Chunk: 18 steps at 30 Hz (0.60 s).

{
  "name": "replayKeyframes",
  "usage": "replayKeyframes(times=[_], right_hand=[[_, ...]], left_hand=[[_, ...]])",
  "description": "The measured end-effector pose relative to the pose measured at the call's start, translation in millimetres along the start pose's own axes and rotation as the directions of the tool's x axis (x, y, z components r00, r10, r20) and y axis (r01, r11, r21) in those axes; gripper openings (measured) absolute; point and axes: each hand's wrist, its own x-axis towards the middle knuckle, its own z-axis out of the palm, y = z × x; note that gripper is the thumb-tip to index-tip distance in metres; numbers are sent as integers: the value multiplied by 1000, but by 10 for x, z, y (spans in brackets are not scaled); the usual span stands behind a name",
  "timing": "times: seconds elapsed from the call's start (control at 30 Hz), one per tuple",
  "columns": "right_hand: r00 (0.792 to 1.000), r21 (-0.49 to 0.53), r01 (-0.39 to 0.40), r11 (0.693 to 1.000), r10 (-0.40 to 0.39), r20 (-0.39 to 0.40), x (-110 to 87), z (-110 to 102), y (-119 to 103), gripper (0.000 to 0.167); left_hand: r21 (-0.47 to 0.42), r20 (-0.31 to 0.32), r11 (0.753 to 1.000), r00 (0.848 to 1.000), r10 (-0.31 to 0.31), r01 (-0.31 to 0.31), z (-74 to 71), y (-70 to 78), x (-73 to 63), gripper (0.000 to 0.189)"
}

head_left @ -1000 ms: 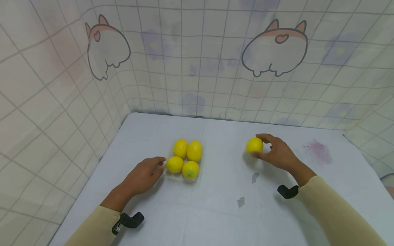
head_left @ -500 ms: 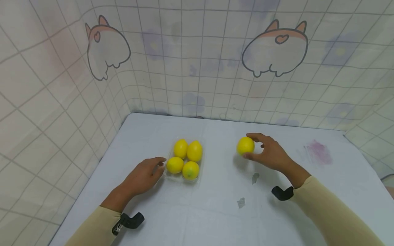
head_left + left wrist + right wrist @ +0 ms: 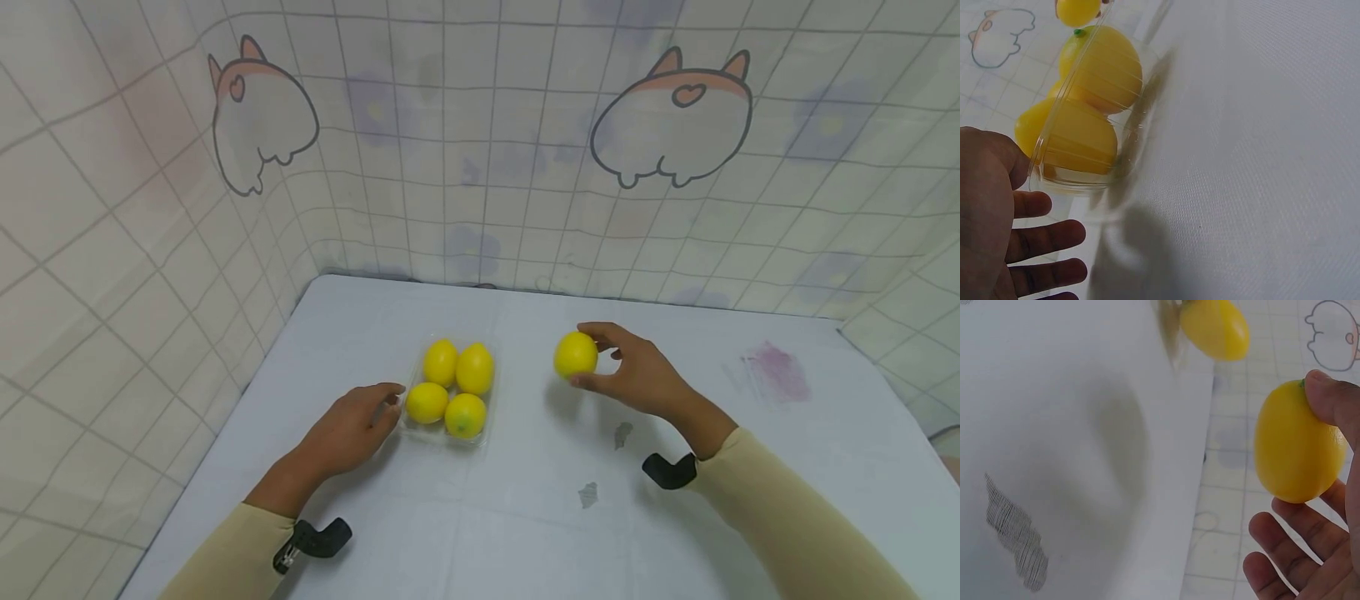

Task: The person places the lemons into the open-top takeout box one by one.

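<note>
My right hand (image 3: 641, 371) holds a yellow lemon (image 3: 576, 355) between thumb and fingers, raised over the table, with its shadow below. In the right wrist view the thumb presses by the green tip of this lemon (image 3: 1297, 444). On the left stands a clear plastic tray (image 3: 446, 439) with several lemons (image 3: 465, 415) grouped in it. My left hand (image 3: 352, 429) lies at the tray's left side, fingertips right at the rim. The left wrist view shows its thumb by the rim of the tray (image 3: 1079, 185) and the other fingers (image 3: 1047, 240) loosely extended.
A white cloth covers the table (image 3: 525, 533). Two small grey patches (image 3: 588, 494) mark it in front of the right hand, and a pinkish stain (image 3: 780, 371) lies farther right. Curtains (image 3: 480, 150) with a grid and animal print rise behind and at both sides.
My right hand has moved left with the lemon, nearing the tray. The left hand, the tray and the lemons in it have stayed in place.
</note>
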Motion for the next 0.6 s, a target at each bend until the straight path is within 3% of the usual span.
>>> replayKeyframes(times=[0.6], right_hand=[[999, 24, 37, 999, -37, 14, 139, 172, -308, 80]], left_hand=[[-6, 2, 1000, 1000, -8, 8, 4, -5, 3, 43]])
